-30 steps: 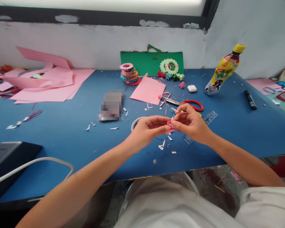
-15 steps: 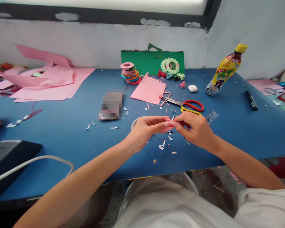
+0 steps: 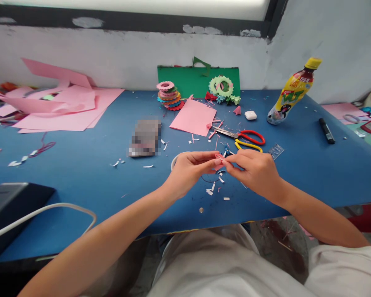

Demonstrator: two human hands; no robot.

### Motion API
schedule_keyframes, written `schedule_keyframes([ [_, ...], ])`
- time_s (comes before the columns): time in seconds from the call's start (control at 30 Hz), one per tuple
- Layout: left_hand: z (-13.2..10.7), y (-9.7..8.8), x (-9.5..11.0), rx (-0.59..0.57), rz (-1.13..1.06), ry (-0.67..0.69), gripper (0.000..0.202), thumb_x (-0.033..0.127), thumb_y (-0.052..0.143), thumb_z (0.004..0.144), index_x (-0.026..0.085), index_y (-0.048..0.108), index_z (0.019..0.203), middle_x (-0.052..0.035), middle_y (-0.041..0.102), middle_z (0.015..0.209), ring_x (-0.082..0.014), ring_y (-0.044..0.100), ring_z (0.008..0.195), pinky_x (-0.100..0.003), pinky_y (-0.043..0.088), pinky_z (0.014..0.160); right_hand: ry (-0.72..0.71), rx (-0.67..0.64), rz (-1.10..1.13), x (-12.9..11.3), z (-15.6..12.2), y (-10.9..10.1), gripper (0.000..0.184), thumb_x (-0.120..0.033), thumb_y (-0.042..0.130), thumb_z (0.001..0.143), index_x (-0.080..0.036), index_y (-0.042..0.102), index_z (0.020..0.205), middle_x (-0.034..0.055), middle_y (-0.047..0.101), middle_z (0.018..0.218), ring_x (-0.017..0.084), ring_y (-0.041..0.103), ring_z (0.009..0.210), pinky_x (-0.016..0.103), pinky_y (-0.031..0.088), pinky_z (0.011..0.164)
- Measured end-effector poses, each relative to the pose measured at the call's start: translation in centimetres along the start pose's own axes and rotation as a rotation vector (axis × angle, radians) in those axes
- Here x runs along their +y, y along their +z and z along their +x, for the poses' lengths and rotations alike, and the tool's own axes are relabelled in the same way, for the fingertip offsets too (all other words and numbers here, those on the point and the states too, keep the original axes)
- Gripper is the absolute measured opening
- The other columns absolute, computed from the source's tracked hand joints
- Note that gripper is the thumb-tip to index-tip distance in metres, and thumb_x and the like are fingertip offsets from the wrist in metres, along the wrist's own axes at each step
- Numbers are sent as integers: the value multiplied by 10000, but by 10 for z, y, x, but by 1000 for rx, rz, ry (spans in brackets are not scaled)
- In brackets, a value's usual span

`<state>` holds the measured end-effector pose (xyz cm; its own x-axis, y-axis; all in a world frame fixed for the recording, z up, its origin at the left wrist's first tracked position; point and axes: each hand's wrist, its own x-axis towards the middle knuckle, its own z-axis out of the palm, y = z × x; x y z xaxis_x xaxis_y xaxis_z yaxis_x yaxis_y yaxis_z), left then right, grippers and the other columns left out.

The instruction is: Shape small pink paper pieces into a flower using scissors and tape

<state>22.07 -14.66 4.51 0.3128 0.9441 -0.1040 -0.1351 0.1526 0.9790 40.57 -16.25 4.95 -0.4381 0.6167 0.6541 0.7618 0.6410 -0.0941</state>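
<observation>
A small folded piece of pink paper (image 3: 219, 166) is held between both hands above the blue table. My left hand (image 3: 190, 170) pinches it from the left, thumb below and fingers along the top. From the right, my right hand (image 3: 256, 171) grips its edge with thumb and fingertips. Just beyond my hands lie the scissors (image 3: 235, 135), with one red and one yellow handle, their blades near a square pink sheet (image 3: 194, 117). White paper scraps (image 3: 209, 192) are scattered beneath my hands. A white ring-shaped thing is partly hidden behind my left hand.
At the back stand a stack of scalloped paper rings (image 3: 168, 97) and a green board (image 3: 179, 78). A drink bottle (image 3: 292, 93), a white earphone case (image 3: 250, 115) and a black marker (image 3: 327, 131) are on the right. Large pink sheets (image 3: 64, 117), a blurred-out phone (image 3: 145, 138) and a white cable (image 3: 62, 205) lie leftward.
My right fingers have shifted slightly on the pink paper, still pinching its edge. Another person's hand at the far left has left the view, and a pink paper corner now shows there.
</observation>
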Motion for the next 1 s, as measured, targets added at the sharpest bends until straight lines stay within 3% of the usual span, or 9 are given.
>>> schedule_keyframes([
  [0.3,-2,2,1,47,147,54,369,358,750,653,141,716,950,-85,737,902,-202,686,786,-312,574,730,-4,-55,-70,0,-1,-1,186,-285,501,875,-209,645,785,-12,645,684,118,605,665,246,360,581],
  [0.6,-2,3,2,75,215,91,340,359,727,684,146,720,948,-67,742,871,-198,692,776,-297,579,725,-33,-51,-80,-1,-1,0,176,-288,499,882,-204,640,819,-6,660,721,125,608,681,251,357,598],
  [0.83,-2,0,-6,98,378,254,328,364,694,719,156,718,971,-79,729,914,-209,676,818,-299,567,736,-25,-54,-70,-1,-1,2,175,-290,496,884,-207,638,824,-2,667,731,123,608,686,248,367,610],
  [1.0,-4,0,-6,99,520,379,282,340,660,755,173,718,975,-81,717,908,-177,662,778,-235,555,631,5,-71,-21,-1,-1,3,183,-295,492,885,-207,648,848,-6,666,731,124,620,701,245,376,605],
])
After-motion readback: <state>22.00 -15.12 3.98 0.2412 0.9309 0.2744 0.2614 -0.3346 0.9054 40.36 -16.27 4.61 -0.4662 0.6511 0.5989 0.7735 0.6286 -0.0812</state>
